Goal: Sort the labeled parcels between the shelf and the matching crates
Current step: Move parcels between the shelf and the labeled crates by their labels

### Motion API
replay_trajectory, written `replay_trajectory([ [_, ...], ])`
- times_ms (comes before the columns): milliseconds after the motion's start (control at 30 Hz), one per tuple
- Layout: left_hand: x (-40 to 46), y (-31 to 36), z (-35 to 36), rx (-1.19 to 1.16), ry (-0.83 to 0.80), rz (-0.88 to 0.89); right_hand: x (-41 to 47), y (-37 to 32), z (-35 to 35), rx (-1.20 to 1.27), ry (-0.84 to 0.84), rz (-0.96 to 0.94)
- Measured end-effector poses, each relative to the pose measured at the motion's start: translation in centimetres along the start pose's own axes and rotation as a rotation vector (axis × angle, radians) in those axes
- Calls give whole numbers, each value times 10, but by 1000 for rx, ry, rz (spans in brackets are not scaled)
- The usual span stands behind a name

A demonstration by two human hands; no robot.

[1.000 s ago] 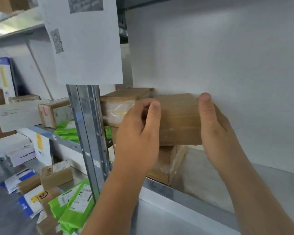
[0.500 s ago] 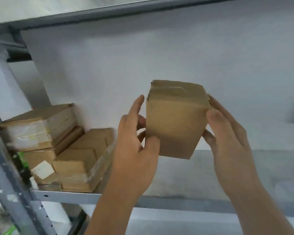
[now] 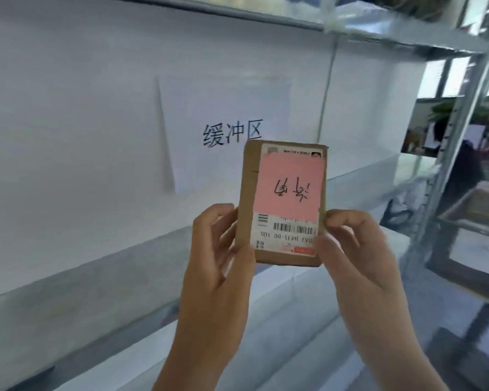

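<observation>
We see a grey metal shelf (image 3: pixel 141 280) with a white back panel (image 3: pixel 68 136); a printed paper sign (image 3: pixel 226 131) hangs there.

I count one cardboard parcel (image 3: pixel 283 204) between my two hands, left (image 3: pixel 218 266) and right (image 3: pixel 356 261), carrying one pink handwritten note (image 3: pixel 288 190) and one barcode label (image 3: pixel 287 235), with one printed paper sign (image 3: pixel 226 128) on the white wall behind.
</observation>
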State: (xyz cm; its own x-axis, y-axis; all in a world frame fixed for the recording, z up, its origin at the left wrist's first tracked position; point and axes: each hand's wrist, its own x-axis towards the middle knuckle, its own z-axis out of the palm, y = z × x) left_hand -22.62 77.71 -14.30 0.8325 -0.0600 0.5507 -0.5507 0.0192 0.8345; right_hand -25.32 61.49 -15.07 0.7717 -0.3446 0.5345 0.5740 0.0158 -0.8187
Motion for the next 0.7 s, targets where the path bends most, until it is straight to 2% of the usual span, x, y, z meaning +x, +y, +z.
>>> replay_trajectory([
  [133, 15, -28, 74, -20, -158, -5, 8, 11, -67, -26, 150, 18],
  [367, 48, -80, 200, -82, -445, -1, 36, 33, -177, -417, 305, -38],
  [700, 90, -124, 357, -148, -791, -39, 64, 46, -290, -554, 582, -9],
])
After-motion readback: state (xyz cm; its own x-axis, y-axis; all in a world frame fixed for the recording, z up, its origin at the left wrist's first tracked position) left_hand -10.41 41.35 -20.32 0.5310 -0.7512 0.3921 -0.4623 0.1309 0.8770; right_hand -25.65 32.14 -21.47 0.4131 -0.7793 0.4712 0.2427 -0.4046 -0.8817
